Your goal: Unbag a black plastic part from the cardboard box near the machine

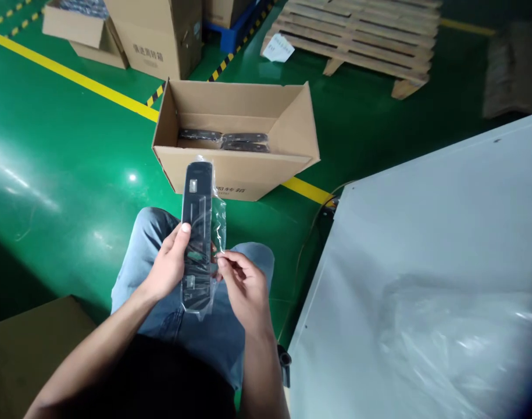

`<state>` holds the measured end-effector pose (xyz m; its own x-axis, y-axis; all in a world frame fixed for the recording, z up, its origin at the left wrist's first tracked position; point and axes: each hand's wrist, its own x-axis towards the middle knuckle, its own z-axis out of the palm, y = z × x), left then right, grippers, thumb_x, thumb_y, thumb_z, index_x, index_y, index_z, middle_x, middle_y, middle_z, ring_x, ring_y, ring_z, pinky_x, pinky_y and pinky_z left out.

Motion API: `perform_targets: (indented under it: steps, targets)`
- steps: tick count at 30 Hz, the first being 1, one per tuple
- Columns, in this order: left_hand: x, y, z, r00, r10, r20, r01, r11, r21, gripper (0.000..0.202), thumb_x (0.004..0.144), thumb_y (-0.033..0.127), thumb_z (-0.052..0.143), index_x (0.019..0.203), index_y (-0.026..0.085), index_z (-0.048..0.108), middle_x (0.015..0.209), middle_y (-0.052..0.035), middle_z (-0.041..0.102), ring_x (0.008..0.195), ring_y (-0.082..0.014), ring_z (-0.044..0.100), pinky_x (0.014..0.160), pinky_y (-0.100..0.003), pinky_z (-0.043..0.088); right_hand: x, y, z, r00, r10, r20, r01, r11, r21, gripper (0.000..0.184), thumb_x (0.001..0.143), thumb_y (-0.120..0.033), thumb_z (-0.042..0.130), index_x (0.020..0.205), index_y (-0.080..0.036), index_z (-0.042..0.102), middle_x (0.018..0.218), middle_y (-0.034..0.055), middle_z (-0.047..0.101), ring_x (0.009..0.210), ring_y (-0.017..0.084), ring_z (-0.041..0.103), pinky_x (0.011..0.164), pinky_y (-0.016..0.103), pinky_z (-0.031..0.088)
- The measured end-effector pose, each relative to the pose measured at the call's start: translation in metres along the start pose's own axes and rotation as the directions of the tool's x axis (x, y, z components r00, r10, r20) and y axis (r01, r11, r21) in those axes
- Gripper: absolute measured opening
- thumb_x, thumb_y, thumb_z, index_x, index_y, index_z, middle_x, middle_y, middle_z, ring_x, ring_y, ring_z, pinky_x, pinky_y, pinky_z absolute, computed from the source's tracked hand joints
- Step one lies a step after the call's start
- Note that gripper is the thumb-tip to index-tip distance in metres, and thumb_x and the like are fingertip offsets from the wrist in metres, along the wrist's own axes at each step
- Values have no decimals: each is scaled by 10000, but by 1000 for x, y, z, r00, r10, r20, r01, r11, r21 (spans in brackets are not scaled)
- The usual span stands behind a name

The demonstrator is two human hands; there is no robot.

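- Head view: the left hand (170,265) grips a long black part (196,233) in a clear bag (218,224), above the lap.
- The right hand (243,285) pinches the bag's edge.
- An open box (235,169) sits ahead on the floor.

Glossy green floor (52,151), crossed by a yellow line (69,74) and black-and-yellow hazard tape (231,55). Standing on it straight ahead: open cardboard box (235,169), flaps up, dark bagged parts (224,139) lying along its bottom. Farther back on the left, more cardboard cartons (156,35) grouped together. At the top right, wooden pallet (357,35), a white paper sheet (278,48) at its left end. Near left corner: another brown carton (30,343). On the right, pale grey worktop (422,244), crumpled clear plastic film (457,337) lying on it.
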<state>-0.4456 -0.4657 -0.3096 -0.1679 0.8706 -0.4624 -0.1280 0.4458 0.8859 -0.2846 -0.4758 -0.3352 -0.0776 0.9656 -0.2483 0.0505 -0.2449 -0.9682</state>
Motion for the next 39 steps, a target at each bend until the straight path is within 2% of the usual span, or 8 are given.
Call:
perform_targets:
  steps: [4, 7, 14, 21, 24, 28, 33, 39]
  targets:
    - [2, 1, -7, 992, -127, 13, 127, 988, -85, 718, 962, 831, 416, 1064, 197, 737, 897, -104, 756, 986, -320, 745, 834, -444, 646, -5, -2, 7, 1000, 19, 12, -19, 1000, 18, 316, 977, -466, 658, 1124, -203, 752, 810, 31, 733, 701, 158, 700, 635, 255, 591]
    - [-1, -3, -11, 995, -2, -101, 1, 1000, -7, 676, 967, 811, 452, 1056, 201, 731, 1000, -102, 765, 1064, -307, 733, 956, -430, 622, -15, 1, 19, 999, 15, 32, -15, 1000, -4, 420, 952, -453, 699, 1292, -207, 693, 863, 33, 733, 732, 169, 716, 642, 258, 605]
    - [-10, -8, -18, 965, 221, -140, -204, 971, 126, 460, 976, 614, 633, 1222, 227, 608, 1130, -77, 736, 1056, -260, 711, 957, -396, 599, -32, 10, 32, 999, 3, -38, -7, 996, -91, 258, 987, -433, 656, 1092, -235, 784, 1032, 97, 812, 951, 251, 783, 856, 371, 660]
    - [-7, 4, -36, 990, 135, 39, -137, 989, 61, 452, 985, 630, 621, 1103, 195, 648, 1025, -100, 757, 978, -275, 744, 869, -390, 627, -21, 5, 17, 998, 67, 18, -65, 993, -99, 264, 954, -448, 692, 1006, -223, 820, 780, 36, 781, 654, 185, 726, 605, 281, 618]
    - [-7, 3, -38, 988, 157, -2, -157, 987, 47, 478, 992, 643, 606, 1073, 175, 659, 1015, -104, 766, 922, -258, 745, 830, -368, 623, -19, 2, 17, 999, 36, 17, -34, 995, -92, 280, 958, -443, 692, 1065, -215, 811, 791, 34, 776, 654, 171, 717, 618, 270, 619]
    - [-11, -4, -34, 923, 368, -112, -344, 920, 188, 420, 1023, 558, 612, 1200, 179, 643, 1107, -102, 761, 1017, -245, 730, 928, -356, 587, -24, 5, 24, 999, 38, 26, -35, 991, -133, 315, 919, -430, 751, 1133, -200, 785, 909, 62, 800, 804, 204, 773, 745, 298, 652]
    - [-14, -12, -36, 859, 492, -139, -437, 848, 300, 327, 1035, 487, 625, 1195, 202, 635, 1027, -78, 763, 900, -223, 730, 932, -372, 577, -27, 13, 27, 991, 129, 17, -127, 988, -88, 301, 957, -477, 698, 1032, -208, 810, 936, 80, 815, 709, 201, 754, 731, 326, 661]
    - [-15, -3, -37, 918, 357, -173, -335, 931, 146, 413, 1011, 589, 631, 1045, 181, 687, 1032, -101, 772, 987, -244, 740, 909, -362, 592, -21, 13, 13, 978, 177, 107, -179, 984, 11, 317, 944, -495, 720, 992, -201, 829, 739, 33, 746, 669, 191, 716, 711, 314, 622]
